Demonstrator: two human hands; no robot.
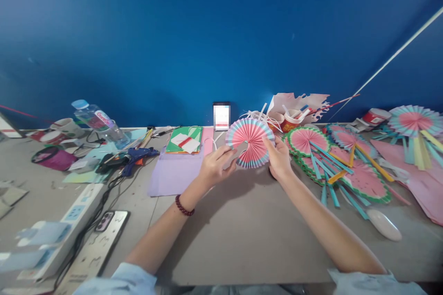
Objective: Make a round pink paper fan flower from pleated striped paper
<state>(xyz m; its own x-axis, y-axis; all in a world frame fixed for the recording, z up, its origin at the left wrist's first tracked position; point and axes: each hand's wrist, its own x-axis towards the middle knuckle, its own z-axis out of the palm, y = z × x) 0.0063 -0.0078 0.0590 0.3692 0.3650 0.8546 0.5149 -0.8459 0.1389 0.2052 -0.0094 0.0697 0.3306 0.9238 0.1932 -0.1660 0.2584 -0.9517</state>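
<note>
A pleated paper fan (254,140), pink in the middle with blue and lilac edging, is spread nearly into a full circle above the table. Its lower left shows a gap between the folded ends. My left hand (218,164) pinches the fan's edge at the left, thumb and fingers together. On the other side my right hand (278,156) grips the right edge, thumb on the pleats. Right of the hands lie finished-looking watermelon paper fans (309,140) with green scalloped rims and blue paper strips.
Lilac paper sheets (176,173), a green paper pack (185,136) and a propped phone (221,116) stand behind. At left are a glue gun (136,159), a water bottle (100,122), a power strip (74,221) and another phone (100,244). A white mouse (384,224) lies at right.
</note>
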